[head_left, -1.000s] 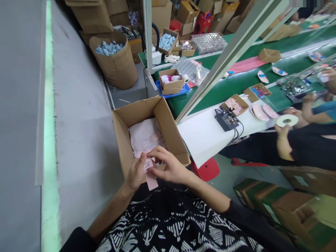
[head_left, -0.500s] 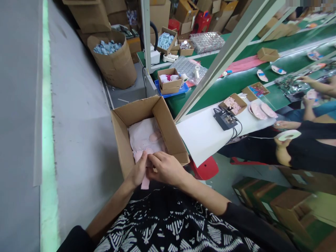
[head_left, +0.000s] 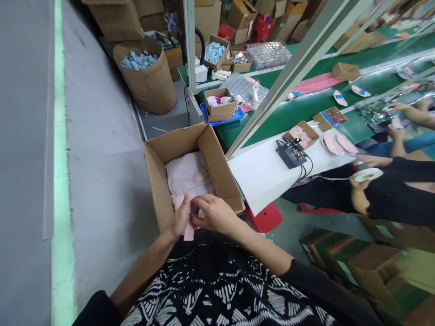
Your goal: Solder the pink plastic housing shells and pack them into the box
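A pink fabric piece with a strap end hanging down is held between my two hands at the near side of an open cardboard box. My left hand is closed on it, thumb up along its left side. My right hand pinches it from the right, with thumb and fingertips together. Much of the piece is hidden by my fingers. Inside the box, beyond my hands, lies pale pink fabric with a darker pink patch.
A white-topped bench with a black device stands to the right, a red stool below it. A slanted metal post crosses above. A co-worker at right holds a white tape roll. The wall is on the left.
My hands stay at the box's near side; the hanging pink strap end has risen slightly. The co-worker's tape roll has shifted a little to the left.
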`<state>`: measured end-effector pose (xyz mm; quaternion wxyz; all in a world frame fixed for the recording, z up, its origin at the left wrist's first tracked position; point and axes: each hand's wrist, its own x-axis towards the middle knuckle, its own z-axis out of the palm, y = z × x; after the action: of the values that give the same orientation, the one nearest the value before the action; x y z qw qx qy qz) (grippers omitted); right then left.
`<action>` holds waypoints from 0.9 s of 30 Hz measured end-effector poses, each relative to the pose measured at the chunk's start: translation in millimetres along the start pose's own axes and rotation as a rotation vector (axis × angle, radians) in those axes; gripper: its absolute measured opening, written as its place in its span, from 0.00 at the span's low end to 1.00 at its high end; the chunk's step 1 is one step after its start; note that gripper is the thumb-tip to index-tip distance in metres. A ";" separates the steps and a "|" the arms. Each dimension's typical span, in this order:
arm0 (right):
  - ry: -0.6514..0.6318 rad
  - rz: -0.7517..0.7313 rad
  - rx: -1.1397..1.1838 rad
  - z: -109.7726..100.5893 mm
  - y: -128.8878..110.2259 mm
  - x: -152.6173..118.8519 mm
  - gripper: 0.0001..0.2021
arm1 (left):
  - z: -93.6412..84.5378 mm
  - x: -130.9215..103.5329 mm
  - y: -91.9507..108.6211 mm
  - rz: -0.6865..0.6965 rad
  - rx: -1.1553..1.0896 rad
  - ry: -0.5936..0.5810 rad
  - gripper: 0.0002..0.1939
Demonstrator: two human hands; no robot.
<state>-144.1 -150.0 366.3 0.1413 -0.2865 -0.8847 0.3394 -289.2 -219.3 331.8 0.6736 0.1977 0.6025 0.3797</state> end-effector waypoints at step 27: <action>-0.126 0.043 0.131 21.5 -7.4 5.8 0.10 | -24.0 -4.7 -24.9 -0.158 -0.127 -0.095 0.38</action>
<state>-161.3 -162.2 356.0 0.0964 -0.2733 -0.8615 0.4169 -305.4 -243.2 312.2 0.7406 0.1242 0.5581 0.3530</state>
